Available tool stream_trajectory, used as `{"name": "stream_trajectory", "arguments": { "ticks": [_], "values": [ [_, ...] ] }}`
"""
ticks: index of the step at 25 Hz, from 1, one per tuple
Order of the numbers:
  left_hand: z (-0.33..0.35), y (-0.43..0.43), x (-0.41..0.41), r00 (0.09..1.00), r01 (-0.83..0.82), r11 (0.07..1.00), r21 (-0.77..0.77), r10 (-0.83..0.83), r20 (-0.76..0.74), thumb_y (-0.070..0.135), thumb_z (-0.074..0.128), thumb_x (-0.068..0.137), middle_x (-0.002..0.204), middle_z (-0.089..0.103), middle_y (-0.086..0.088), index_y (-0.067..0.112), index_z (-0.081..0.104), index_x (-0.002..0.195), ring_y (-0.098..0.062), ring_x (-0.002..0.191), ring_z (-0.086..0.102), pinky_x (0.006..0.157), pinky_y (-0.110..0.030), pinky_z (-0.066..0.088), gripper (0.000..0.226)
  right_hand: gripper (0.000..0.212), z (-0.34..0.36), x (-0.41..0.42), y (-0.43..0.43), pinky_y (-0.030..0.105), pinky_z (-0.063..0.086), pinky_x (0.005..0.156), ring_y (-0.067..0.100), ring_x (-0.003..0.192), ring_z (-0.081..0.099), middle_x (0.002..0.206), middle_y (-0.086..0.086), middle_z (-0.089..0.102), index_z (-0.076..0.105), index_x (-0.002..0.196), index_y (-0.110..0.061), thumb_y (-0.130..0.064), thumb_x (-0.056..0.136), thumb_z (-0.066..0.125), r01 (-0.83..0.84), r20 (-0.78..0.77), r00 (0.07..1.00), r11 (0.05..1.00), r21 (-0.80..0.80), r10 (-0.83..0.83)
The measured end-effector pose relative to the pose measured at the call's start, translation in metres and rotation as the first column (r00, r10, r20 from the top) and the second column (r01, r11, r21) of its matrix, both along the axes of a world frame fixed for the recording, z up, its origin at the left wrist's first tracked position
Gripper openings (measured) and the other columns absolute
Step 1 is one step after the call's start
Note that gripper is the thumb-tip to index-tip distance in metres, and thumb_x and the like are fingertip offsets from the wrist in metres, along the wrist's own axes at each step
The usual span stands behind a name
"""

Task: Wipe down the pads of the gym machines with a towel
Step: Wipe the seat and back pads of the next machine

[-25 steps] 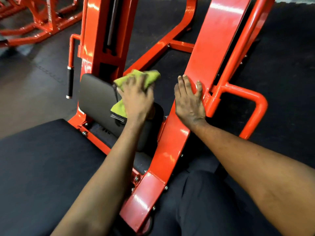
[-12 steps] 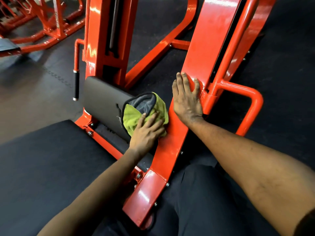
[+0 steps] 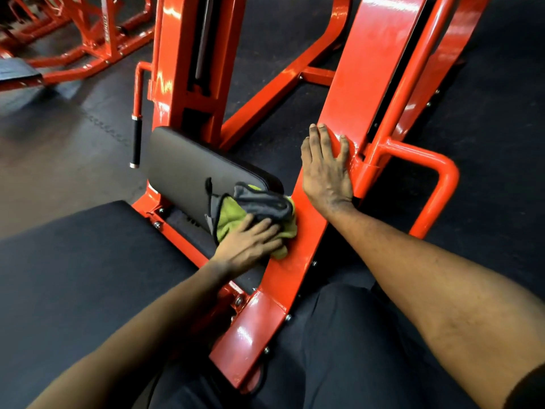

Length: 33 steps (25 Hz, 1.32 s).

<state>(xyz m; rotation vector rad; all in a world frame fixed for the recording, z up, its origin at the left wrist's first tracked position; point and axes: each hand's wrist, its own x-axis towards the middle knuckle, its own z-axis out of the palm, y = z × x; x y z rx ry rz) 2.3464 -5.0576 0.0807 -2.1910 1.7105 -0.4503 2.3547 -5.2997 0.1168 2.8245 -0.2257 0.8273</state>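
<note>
A person's left hand [image 3: 250, 242] presses a green-and-grey towel [image 3: 253, 212] flat-fingered against the lower right corner of a dark pad [image 3: 188, 169] on an orange gym machine [image 3: 368, 84] — the cloth bunched under the fingers, not clenched. The right hand [image 3: 326, 169] lies open, palm down, on the machine's sloping beam — holding nothing.
</note>
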Motion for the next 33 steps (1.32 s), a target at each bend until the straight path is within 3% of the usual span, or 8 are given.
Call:
{"name": "stream_trajectory", "arguments": {
  "ticks": [6, 11, 17, 21, 24, 26, 28, 33],
  "values": [
    [-0.017, 0.0, -0.023, 0.967, -0.229, 0.972, 0.052, 0.233, -0.103, 0.03, 0.04, 0.091, 0.129, 0.061, 0.001, 0.026, 0.067, 0.118, -0.026, 0.134, 0.04, 0.104, -0.081, 0.006, 0.038, 0.048, -0.006, 0.001, -0.001, 0.06, 0.035, 0.11, 0.032, 0.147, 0.034, 0.157, 0.017, 0.04, 0.048, 0.14, -0.006, -0.014, 0.094, 0.037, -0.006, 0.037, 0.999, 0.998, -0.062, 0.009],
    [-0.079, 0.05, -0.058, 0.921, -0.339, 0.905, 0.256, 0.375, -0.103, 0.029, 0.041, 0.089, 0.101, 0.071, 0.0, 0.017, 0.071, 0.106, -0.023, 0.112, 0.047, 0.095, -0.051, 0.036, 0.036, 0.046, -0.01, 0.004, -0.003, 0.059, 0.035, 0.109, 0.033, 0.147, 0.035, 0.156, 0.017, 0.041, 0.047, 0.14, -0.006, -0.013, 0.095, 0.038, 0.02, 0.065, 0.998, 0.997, -0.075, -0.015],
    [-0.027, 0.036, -0.079, 0.849, -0.432, 0.89, -0.15, 0.344, -0.402, 0.027, 0.046, 0.081, 0.086, 0.057, 0.007, 0.033, 0.049, 0.092, -0.021, 0.088, 0.058, 0.086, -0.05, 0.044, 0.013, 0.039, -0.016, 0.008, -0.004, 0.062, 0.031, 0.112, 0.035, 0.147, 0.032, 0.155, 0.017, 0.042, 0.048, 0.138, -0.005, -0.026, 0.105, 0.041, 0.015, 0.041, 0.999, 0.998, -0.063, -0.012],
    [0.06, 0.026, -0.081, 0.65, -0.687, 0.586, -0.43, 0.232, -0.723, 0.01, 0.045, 0.068, 0.083, 0.059, 0.001, 0.027, 0.045, 0.086, -0.027, 0.085, 0.059, 0.072, -0.036, 0.042, 0.025, 0.041, 0.01, 0.0, -0.001, 0.061, 0.011, 0.12, 0.033, 0.151, 0.024, 0.152, 0.008, 0.049, 0.056, 0.136, -0.009, -0.031, 0.104, 0.044, -0.103, -0.023, 0.994, 0.974, 0.202, 0.11],
    [0.116, 0.032, -0.073, 0.639, -0.742, 0.401, -0.538, 0.18, -0.748, 0.006, 0.041, 0.069, 0.07, 0.043, 0.003, 0.018, 0.037, 0.082, -0.028, 0.069, 0.045, 0.066, -0.041, 0.038, 0.019, 0.028, 0.034, -0.016, 0.012, 0.047, 0.014, 0.12, 0.028, 0.146, 0.036, 0.143, 0.006, 0.058, 0.068, 0.124, -0.015, -0.024, 0.1, 0.054, -0.164, 0.011, 0.979, 0.751, 0.64, 0.205],
    [0.144, 0.038, -0.071, 0.62, -0.765, 0.353, -0.538, 0.179, -0.764, 0.008, 0.042, 0.072, 0.068, 0.043, 0.004, 0.021, 0.035, 0.084, -0.029, 0.07, 0.047, 0.067, -0.041, 0.038, 0.018, 0.014, 0.067, -0.038, 0.033, 0.04, 0.045, 0.096, 0.027, 0.104, 0.069, 0.107, 0.012, 0.073, 0.071, 0.094, -0.016, -0.014, 0.099, 0.058, -0.192, 0.122, 0.968, 0.333, 0.923, 0.219],
    [0.169, 0.041, -0.073, 0.58, -0.802, 0.283, -0.526, 0.157, -0.8, 0.012, 0.044, 0.079, 0.071, 0.049, 0.002, 0.029, 0.036, 0.083, -0.033, 0.076, 0.053, 0.07, -0.042, 0.042, 0.019, 0.02, 0.102, -0.062, 0.058, 0.033, 0.051, 0.065, 0.016, 0.059, 0.068, 0.08, 0.015, 0.07, 0.066, 0.085, -0.01, -0.005, 0.1, 0.055, -0.239, 0.225, 0.922, 0.005, 0.971, 0.316],
    [0.233, 0.057, -0.093, 0.56, -0.802, 0.283, -0.526, 0.049, -0.827, 0.014, 0.049, 0.09, 0.085, 0.065, -0.006, 0.024, 0.05, 0.098, -0.024, 0.082, 0.06, 0.074, -0.039, 0.046, 0.013, 0.016, 0.165, -0.116, 0.116, 0.029, 0.053, 0.063, 0.019, 0.074, 0.071, 0.089, 0.004, 0.071, 0.065, 0.112, -0.013, -0.023, 0.1, 0.063, -0.217, 0.201, 0.773, -0.046, 0.975, 0.602]
  ]
}}
